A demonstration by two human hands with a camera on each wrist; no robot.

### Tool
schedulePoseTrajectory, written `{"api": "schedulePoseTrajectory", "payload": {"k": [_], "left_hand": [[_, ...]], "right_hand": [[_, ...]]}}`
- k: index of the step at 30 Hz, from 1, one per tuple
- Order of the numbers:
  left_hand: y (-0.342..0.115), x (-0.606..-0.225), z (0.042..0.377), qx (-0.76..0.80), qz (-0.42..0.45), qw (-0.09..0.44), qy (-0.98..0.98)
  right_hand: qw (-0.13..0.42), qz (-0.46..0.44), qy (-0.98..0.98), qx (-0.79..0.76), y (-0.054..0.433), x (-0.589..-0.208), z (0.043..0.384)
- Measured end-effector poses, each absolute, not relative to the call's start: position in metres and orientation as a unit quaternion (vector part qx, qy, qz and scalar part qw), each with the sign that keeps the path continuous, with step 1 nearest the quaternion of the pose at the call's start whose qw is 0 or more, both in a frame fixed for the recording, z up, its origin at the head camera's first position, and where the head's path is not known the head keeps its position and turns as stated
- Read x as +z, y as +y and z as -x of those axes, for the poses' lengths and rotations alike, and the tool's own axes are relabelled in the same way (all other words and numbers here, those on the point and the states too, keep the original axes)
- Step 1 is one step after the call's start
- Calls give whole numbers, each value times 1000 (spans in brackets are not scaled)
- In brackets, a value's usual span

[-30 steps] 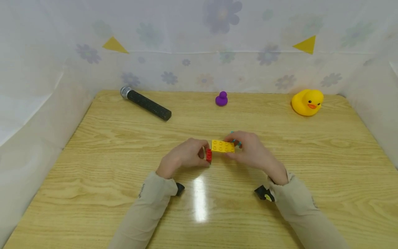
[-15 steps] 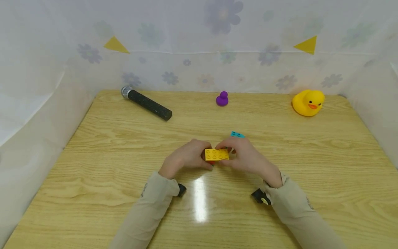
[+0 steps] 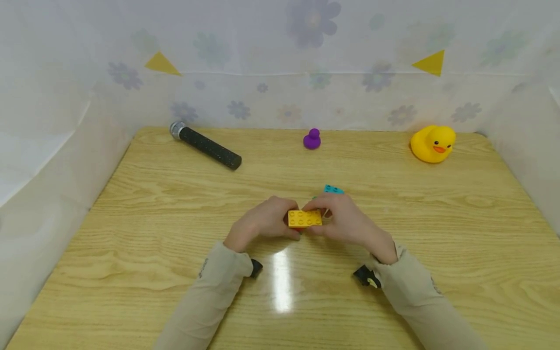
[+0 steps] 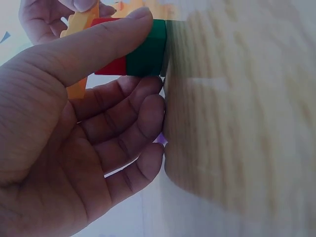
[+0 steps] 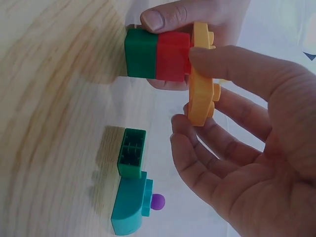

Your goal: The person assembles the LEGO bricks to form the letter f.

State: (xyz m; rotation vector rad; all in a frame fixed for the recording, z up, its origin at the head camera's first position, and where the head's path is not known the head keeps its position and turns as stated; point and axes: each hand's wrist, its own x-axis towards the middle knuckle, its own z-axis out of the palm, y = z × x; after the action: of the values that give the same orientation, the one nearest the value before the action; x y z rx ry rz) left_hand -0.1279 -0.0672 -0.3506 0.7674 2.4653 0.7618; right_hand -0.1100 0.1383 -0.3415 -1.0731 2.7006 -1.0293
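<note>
My left hand (image 3: 269, 218) pinches a short upright stack, a green toy brick (image 4: 147, 52) at the bottom and a red brick (image 5: 173, 57) above it. In the left wrist view the thumb lies along both. The green brick's base is right at the tabletop. My right hand (image 3: 347, 218) pinches the end of a flat yellow brick (image 3: 304, 218) with two rows of studs. It lies across the top of the red brick and overhangs toward the right hand. From the head view the yellow brick hides most of the stack.
Beyond the right hand lie a teal curved brick (image 5: 129, 207) and another green brick (image 5: 132, 153) with its hollow side showing. Along the table's back stand a black microphone (image 3: 207, 146), a small purple duck (image 3: 312, 140) and a yellow rubber duck (image 3: 433, 144).
My right hand has carried the yellow brick left and nearer to me, from beside the red brick to on top of it. More of the teal brick shows. The last half second brings little movement.
</note>
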Motion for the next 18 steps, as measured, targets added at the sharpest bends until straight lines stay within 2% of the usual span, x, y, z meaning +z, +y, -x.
{"api": "schedulePoseTrajectory", "payload": {"k": [13,18], "left_hand": [[-81,-344,130,341,-298,243,858],[-83,-336,130,371,-299,230,849]], "right_hand": [[26,348,880,-323,137,-344,110],[26,342,881,-326,137,-344,111]]}}
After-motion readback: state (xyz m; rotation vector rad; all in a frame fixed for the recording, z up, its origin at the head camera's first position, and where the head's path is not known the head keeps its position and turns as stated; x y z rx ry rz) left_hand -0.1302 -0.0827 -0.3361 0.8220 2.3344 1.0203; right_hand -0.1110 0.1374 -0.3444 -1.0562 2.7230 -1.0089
